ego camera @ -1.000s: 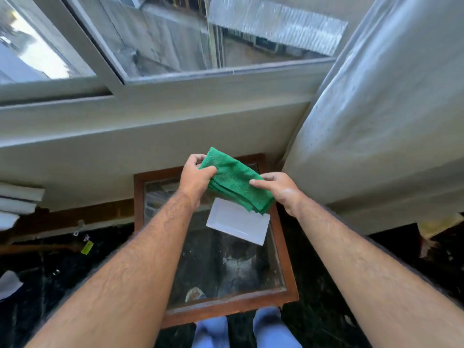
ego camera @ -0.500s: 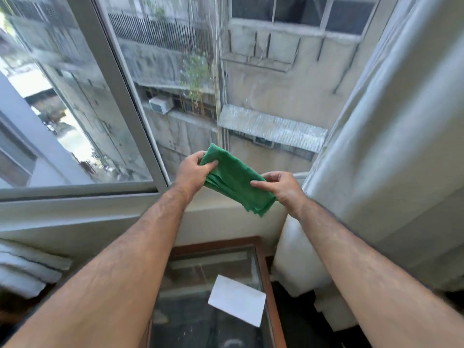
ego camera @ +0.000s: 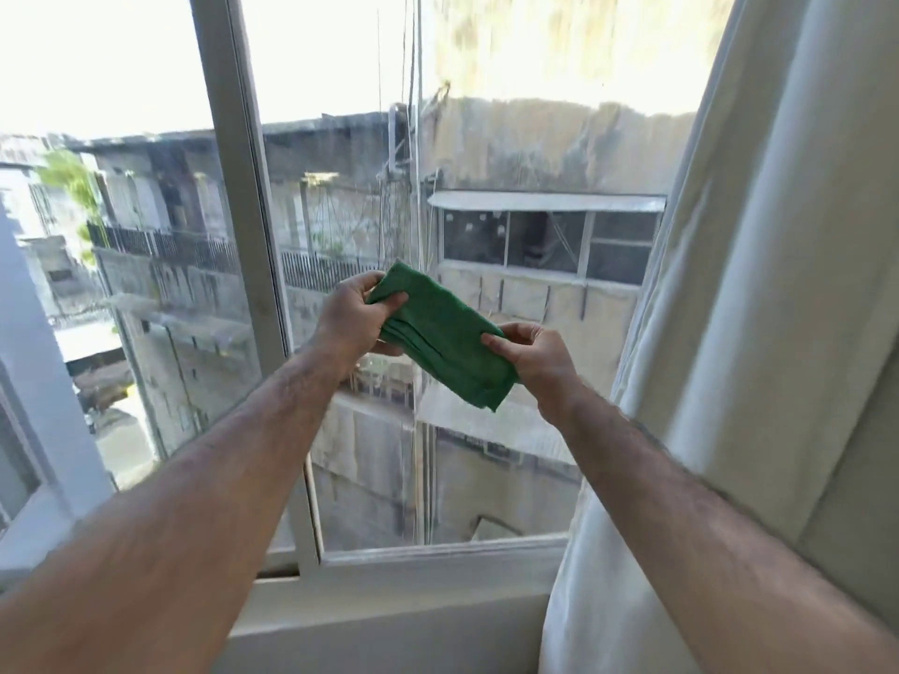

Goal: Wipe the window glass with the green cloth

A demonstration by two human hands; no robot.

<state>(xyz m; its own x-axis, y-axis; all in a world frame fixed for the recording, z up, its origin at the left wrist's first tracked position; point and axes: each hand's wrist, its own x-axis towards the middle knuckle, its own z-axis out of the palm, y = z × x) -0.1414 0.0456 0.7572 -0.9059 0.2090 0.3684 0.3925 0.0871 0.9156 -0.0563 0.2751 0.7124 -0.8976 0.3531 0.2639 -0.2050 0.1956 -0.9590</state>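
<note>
I hold a folded green cloth [ego camera: 440, 338] with both hands in front of the window glass [ego camera: 511, 153]. My left hand [ego camera: 352, 316] grips the cloth's upper left end. My right hand [ego camera: 532, 355] pinches its lower right end between thumb and fingers. The cloth hangs in the air, a short way off the pane, at about mid-height of the window. The glass shows streaks and dull patches, with buildings behind it.
A white window frame post [ego camera: 243, 235] stands left of my hands, with another pane [ego camera: 121, 235] beyond it. A pale curtain [ego camera: 759, 333] hangs along the right side. The white sill [ego camera: 413, 566] runs below.
My view has swung up from the floor and glass-topped table to the window. Both hands kept hold of the cloth and rose with it in front of the pane.
</note>
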